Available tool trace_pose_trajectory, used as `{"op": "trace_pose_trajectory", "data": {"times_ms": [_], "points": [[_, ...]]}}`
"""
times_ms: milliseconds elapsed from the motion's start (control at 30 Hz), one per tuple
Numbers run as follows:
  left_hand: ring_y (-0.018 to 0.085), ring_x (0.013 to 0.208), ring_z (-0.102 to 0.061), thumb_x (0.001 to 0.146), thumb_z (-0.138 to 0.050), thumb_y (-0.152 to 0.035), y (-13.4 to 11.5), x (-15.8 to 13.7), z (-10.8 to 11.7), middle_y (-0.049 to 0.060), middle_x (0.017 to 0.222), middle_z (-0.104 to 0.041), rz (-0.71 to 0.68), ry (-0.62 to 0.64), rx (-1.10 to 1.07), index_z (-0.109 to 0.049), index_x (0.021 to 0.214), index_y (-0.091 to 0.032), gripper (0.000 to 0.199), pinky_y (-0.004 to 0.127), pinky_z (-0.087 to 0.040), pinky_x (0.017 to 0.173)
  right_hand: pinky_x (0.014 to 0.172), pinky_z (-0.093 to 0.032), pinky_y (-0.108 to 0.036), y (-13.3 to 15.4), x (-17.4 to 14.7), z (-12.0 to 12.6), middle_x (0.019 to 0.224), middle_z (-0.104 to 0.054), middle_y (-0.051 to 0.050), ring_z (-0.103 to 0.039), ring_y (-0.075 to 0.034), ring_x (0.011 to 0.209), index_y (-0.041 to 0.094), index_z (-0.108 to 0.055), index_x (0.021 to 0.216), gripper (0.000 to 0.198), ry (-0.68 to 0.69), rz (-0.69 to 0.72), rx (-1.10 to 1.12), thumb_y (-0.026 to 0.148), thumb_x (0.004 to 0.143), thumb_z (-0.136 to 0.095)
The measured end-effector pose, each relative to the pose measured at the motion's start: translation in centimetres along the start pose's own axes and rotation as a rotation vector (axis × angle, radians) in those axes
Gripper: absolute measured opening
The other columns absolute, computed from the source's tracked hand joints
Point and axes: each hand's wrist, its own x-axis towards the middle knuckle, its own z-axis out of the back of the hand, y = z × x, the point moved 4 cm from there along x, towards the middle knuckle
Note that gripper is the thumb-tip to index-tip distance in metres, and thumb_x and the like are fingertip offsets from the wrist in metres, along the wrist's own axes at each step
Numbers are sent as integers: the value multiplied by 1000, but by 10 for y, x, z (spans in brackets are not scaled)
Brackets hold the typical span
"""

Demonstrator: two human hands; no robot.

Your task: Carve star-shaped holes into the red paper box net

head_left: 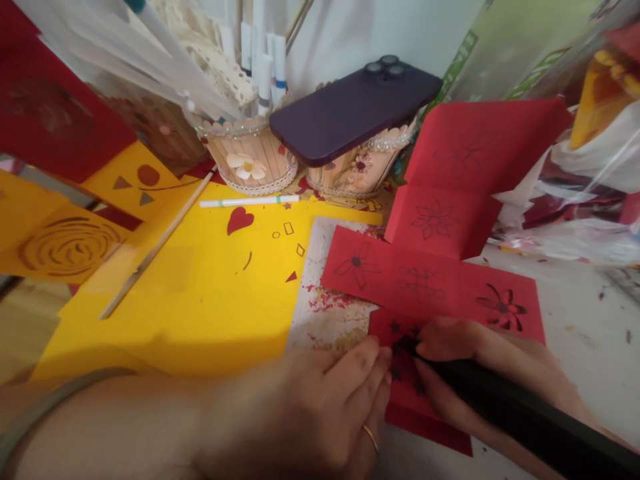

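A red unfolded card box net (pixel 433 250) lies on the right, its upper flaps bent up, with flower outlines drawn on several panels. One right-hand panel has a cut-out flower (pixel 503 308). My left hand (pixel 330 393) lies on the lower red panel's left edge, fingers stretched out and close together, a ring on one. My right hand (pixel 493 357) is closed around a thick black pen-shaped tool (pixel 530 407). Its tip points at small dark star shapes (pixel 395 327) on that panel; whether it touches the card is hidden by my fingers.
Yellow card (pixel 225 280) covers the left, with a red paper heart (pixel 241 221), a white marker (pixel 249 201) and a thin wooden stick (pixel 160 243). A purple phone (pixel 355 113) rests across decorated pots (pixel 253 157) behind. Plastic bags (pixel 590 180) crowd the right.
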Motion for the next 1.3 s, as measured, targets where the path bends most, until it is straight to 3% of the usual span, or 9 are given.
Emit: {"op": "trace_pose_trajectory", "data": {"times_ms": [333, 700, 900, 1033, 1200, 1300], "points": [[17, 100, -62, 89, -40, -8, -2, -1, -3, 6, 107, -69, 0, -35, 12, -67, 104, -9, 30, 26, -51, 82, 41, -47, -24, 1, 2, -1, 60, -57, 7, -58, -12, 43, 33, -41, 81, 21, -18, -65, 4, 13, 75, -46], [17, 104, -61, 89, -38, -8, 1, 0, 0, 6, 112, -67, -38, 24, -8, -65, 108, -9, 34, 25, -51, 86, 42, -43, -15, 1, 4, -2, 58, -54, 9, -54, -7, 42, 30, -42, 80, 24, 48, 2, 5, 7, 75, -49], [20, 107, -61, 93, -28, -10, 4, -1, 0, 9, 114, -66, -17, -6, -98, -66, 106, -8, 39, 29, -52, 84, 49, -48, -16, -10, 5, 22, 67, -60, 6, -59, -11, 57, 31, -53, 76, 7, -152, -273, 124, 27, 77, -58], [20, 100, -64, 92, -26, -7, 8, 1, 0, 10, 109, -68, -34, -58, -143, -66, 104, -6, 41, 30, -53, 85, 48, -46, -16, -8, 4, 22, 65, -56, 6, -55, -10, 56, 28, -54, 75, 6, -80, -356, 191, 30, 78, -59], [22, 97, -65, 94, -29, -10, 13, -1, -4, 7, 107, -69, -6, -86, -62, -67, 102, -10, 39, 34, -55, 81, 48, -43, -18, -2, -15, 4, 65, -53, 6, -49, -11, 57, 26, -53, 79, 11, 25, -587, 492, 35, 80, -59], [23, 97, -65, 94, -31, -11, 15, -2, -5, 9, 106, -69, 5, -97, -8, -68, 100, -10, 38, 36, -54, 80, 47, -42, -19, 2, -18, 5, 62, -51, 5, -47, -11, 55, 25, -55, 76, 15, 44, -586, 517, 39, 79, -61]]}}
